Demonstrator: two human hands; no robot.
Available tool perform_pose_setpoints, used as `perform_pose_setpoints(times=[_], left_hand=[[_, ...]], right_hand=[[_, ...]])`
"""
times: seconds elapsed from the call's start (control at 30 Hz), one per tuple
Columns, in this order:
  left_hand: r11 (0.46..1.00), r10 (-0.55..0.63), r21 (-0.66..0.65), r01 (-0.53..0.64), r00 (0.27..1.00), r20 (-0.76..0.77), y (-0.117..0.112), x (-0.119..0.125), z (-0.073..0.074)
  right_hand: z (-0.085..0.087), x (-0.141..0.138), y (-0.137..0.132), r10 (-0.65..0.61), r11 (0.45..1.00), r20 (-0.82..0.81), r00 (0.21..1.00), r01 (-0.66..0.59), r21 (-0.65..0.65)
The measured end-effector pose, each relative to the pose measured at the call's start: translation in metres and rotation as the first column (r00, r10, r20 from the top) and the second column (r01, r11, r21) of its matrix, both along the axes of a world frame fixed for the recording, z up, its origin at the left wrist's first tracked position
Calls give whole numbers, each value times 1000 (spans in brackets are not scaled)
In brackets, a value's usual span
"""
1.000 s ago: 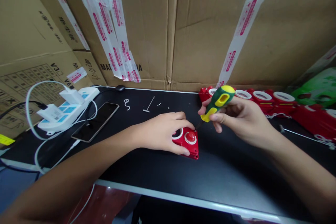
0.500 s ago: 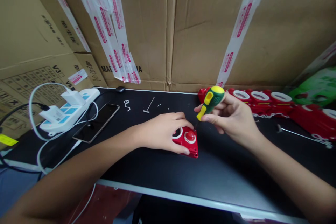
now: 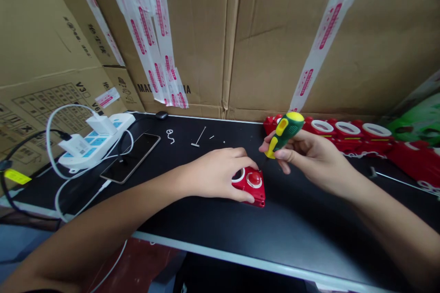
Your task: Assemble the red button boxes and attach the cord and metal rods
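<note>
My left hand (image 3: pixel 218 171) is closed around a red plastic housing (image 3: pixel 254 192) lying on the black table. Its thumb presses the near edge and its fingers wrap the far side. On the housing's top are a clear-red dome button and a white-rimmed round hole, partly covered by the hand. In my right hand (image 3: pixel 305 153) is a screwdriver (image 3: pixel 284 132) with a green and yellow handle, held tilted by the fingertips. Its dark shaft points down at the housing's far right corner. I cannot tell whether the tip sits in a screw there.
Several similar red housings (image 3: pixel 347 130) line the back right, near a metal rod (image 3: pixel 400 178). Behind the left hand lie a T-shaped metal piece (image 3: pixel 199 137), a small screw (image 3: pixel 211 137) and a white string (image 3: pixel 170 136). A phone (image 3: pixel 132 158) and power strip (image 3: pixel 92 144) occupy the left.
The whole view has shifted slightly, so everything sits a little further right. Both hands keep their grips, with the screwdriver still over the housing's far right corner.
</note>
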State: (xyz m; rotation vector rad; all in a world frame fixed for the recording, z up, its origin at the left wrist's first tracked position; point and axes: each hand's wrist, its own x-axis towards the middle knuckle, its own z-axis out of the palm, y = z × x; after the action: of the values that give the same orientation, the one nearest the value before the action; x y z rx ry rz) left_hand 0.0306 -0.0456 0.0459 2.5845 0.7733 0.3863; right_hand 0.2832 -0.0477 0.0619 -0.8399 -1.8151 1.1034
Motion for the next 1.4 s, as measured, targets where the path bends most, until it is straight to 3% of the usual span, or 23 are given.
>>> perform_pose_setpoints(times=[0.2, 0.37, 0.57, 0.67, 0.97, 1.23, 1.4], left_hand=[[997, 75, 14, -75, 997, -20, -9, 6, 2], [991, 119, 68, -115, 991, -65, -18, 8, 5], [942, 234, 277, -189, 962, -140, -38, 17, -4], [924, 263, 321, -206, 954, -145, -43, 21, -11], [964, 193, 212, -160, 971, -141, -32, 17, -5], [985, 136, 119, -126, 988, -76, -23, 9, -2], [992, 119, 60, -115, 990, -74, -13, 4, 4]], right_hand=[[0, -4, -3, -104, 995, 16, 994, 104, -7], [-8, -6, -2, -172, 983, 22, 985, 170, 67], [-12, -11, -7, -256, 963, -9, 967, 256, 89], [-12, -10, -7, -253, 964, -15, 967, 253, 84], [-9, -1, -4, -137, 991, -45, 990, 137, 6], [-15, -6, -12, -94, 994, -166, 982, 101, 31], [-24, -10, -15, -182, 980, -176, 967, 194, 53]])
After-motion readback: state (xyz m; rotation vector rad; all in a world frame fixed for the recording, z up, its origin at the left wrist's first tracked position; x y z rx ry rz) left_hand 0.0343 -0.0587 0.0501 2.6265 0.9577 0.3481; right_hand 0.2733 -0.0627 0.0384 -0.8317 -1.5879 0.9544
